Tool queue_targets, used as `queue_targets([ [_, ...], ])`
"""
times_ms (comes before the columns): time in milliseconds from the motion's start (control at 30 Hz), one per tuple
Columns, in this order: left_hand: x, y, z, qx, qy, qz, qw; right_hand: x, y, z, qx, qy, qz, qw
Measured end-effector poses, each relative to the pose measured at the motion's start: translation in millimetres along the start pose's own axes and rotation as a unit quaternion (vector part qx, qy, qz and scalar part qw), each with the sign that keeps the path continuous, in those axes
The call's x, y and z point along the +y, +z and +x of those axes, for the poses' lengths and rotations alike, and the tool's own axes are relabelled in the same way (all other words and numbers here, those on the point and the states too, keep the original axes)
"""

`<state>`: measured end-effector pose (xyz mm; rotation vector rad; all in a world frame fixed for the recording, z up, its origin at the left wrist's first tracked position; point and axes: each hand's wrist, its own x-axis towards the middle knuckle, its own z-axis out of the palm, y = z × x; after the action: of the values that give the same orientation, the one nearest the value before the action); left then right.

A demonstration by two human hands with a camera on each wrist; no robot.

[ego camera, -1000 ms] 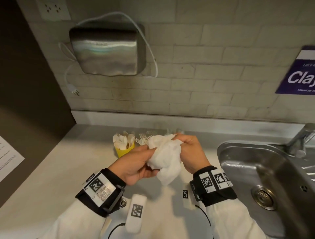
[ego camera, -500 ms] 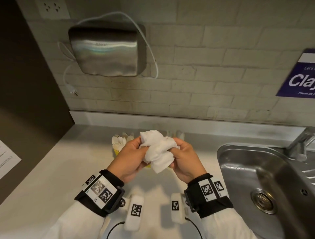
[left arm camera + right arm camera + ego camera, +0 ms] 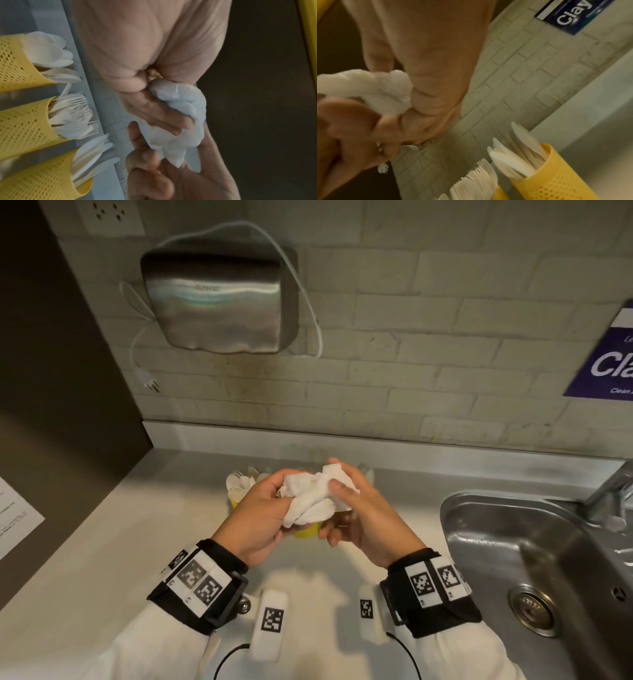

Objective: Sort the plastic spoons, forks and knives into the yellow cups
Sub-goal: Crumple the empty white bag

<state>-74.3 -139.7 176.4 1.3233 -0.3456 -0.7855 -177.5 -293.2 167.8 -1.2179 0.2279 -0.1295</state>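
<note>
- The left hand and right hand meet above the table, both curled round a crumpled white tissue.
- Left hand: fingers wrapped round the tissue's lower left part, thumb on top of the wad.
- Right hand: thumb pressed onto the tissue's right side, the other fingers curved beneath it; in the left wrist view its fingers lie across the tissue.
- Three yellow cups stand in a row on the table by the wall, just behind the hands and mostly hidden by them in the head view.
- The spoon cup is full of white spoons, bowls up.
- The fork cup beside it holds forks, tines up.
- The knife cup holds knives, blades up; it is the one nearest the sink.
- The cups stand close together with narrow gaps between them.
- On the tiled wall hang a steel dryer, its white cord loose with the plug dangling, and a blue sign at the right.
- A sheet of paper is at the left edge.
</note>
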Motion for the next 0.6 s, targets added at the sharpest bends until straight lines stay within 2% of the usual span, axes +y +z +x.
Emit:
queue_targets([
  [67,1.1,1.2,-0.1,0.009,0.002,0.009,1.0,0.2,3.5,1.0,0.013,-0.023,-0.017,1.0],
  [167,0.8,2.6,0.3,0.04,-0.018,-0.014,0.999,1.0,7.2,1.8,0.077,-0.075,-0.015,0.994],
  [267,-1.8,5.8,1.5,0.073,-0.039,-0.072,0.994,6.8,9.0,3.5,0.121,-0.126,-0.111,0.978],
  [300,-3.2,7.5,1.3,0.082,-0.05,-0.086,0.992,9.5,10.2,4.4,0.139,-0.151,-0.165,0.965],
  [367,-6.6,9.8,0.2,0.085,-0.066,-0.107,0.988,16.1,11.7,6.2,0.167,-0.22,-0.29,0.916],
  [467,-9.6,6.5,0.1,0.062,-0.065,-0.139,0.986,24.0,8.9,8.3,0.163,-0.274,-0.425,0.847],
  [533,-9.1,4.8,-1.3,0.044,-0.067,-0.163,0.983,24.3,6.2,8.9,0.144,-0.283,-0.481,0.817],
  [600,-11.0,2.8,-0.2,0.051,-0.057,-0.14,0.987,22.8,5.7,9.0,0.113,-0.286,-0.513,0.802],
])
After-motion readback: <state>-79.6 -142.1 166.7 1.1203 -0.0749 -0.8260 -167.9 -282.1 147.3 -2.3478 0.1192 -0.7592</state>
